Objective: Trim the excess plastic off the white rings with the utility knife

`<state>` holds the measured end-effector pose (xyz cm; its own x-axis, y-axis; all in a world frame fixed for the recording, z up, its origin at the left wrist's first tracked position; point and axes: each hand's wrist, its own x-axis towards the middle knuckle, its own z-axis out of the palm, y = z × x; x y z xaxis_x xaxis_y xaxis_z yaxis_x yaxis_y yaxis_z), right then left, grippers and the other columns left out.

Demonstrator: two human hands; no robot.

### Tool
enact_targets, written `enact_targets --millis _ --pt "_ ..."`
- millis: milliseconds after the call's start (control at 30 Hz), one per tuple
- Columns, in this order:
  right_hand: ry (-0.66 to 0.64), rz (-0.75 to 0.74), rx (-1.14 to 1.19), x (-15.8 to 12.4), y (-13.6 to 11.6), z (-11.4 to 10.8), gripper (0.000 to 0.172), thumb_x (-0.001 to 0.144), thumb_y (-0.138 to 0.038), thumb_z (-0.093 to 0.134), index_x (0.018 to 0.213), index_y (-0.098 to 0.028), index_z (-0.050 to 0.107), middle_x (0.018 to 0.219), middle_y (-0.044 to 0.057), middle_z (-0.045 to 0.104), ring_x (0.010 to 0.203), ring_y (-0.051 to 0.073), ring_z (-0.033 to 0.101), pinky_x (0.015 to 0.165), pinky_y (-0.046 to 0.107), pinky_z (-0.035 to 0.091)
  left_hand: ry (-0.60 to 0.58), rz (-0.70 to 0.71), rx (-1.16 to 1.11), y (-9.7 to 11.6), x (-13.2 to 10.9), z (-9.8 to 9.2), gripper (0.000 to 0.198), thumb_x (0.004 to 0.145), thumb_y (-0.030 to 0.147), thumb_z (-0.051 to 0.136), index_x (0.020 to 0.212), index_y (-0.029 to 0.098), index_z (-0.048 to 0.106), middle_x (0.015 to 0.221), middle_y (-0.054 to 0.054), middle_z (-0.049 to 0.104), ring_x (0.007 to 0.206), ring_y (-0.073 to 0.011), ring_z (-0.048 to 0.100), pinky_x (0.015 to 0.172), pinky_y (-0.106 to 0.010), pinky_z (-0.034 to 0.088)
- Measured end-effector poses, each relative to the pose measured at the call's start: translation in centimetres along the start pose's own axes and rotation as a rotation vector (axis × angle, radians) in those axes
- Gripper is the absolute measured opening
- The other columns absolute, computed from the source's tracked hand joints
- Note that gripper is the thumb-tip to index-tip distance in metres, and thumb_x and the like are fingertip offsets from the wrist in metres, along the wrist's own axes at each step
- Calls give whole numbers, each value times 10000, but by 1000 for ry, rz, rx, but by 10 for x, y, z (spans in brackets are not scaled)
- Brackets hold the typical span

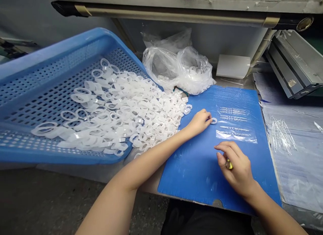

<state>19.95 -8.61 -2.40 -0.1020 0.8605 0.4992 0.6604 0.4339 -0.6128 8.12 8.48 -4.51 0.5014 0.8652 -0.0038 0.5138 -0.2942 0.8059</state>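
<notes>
My left hand (200,122) is closed, its fingertips pinching a small translucent white plastic ring (214,121) just above the blue board (191,174). To the right of that ring, a clear plastic bag (237,136) lies flat on the board, with several slim clear pointed sticks (233,111) on and above it. Nearer to me, my right hand (236,166) hovers over the board with curled fingers. A small yellow object (229,165) shows in its grip; the rest of it is hidden by the fingers, so its kind is unclear.
A tilted blue perforated basket (50,83) spills a heap of white plastic rings (141,110) towards the board. Behind stands an open clear bag (176,65) of white pieces. More clear sticks (282,135) lie right. A metal bar (174,18) crosses overhead.
</notes>
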Motion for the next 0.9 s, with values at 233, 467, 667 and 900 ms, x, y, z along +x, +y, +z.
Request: enact_targets --millis 233,467,667,900 --pt "37 341 157 9 5 -9 214 918 -216 487 1114 -181 567 845 35 640 510 119 515 514 262 456 -333 -213 -516 28 -54 -17 319 793 460 621 734 157 539 519 67 415 449 -71 351 431 -192 268" --pt "-54 247 300 8 6 -9 205 917 -215 551 1118 -226 590 809 0 622 518 105 493 511 240 438 -485 -321 -731 51 -86 -25 320 782 448 652 731 149 554 517 73 429 448 -50 327 417 -174 231" --pt "72 110 163 4 4 -6 193 910 -171 570 1091 -239 576 812 2 670 505 104 541 515 232 475 -233 -37 -530 54 -96 -29 218 760 237 715 955 157 661 799 12 626 712 -104 556 673 -223 439" --pt "105 57 102 1 2 -4 181 921 -178 562 1087 -244 541 796 1 681 490 107 563 481 222 481 -110 298 -271 51 -102 -29 154 819 180 678 964 134 697 865 -44 705 696 -113 603 657 -212 473"
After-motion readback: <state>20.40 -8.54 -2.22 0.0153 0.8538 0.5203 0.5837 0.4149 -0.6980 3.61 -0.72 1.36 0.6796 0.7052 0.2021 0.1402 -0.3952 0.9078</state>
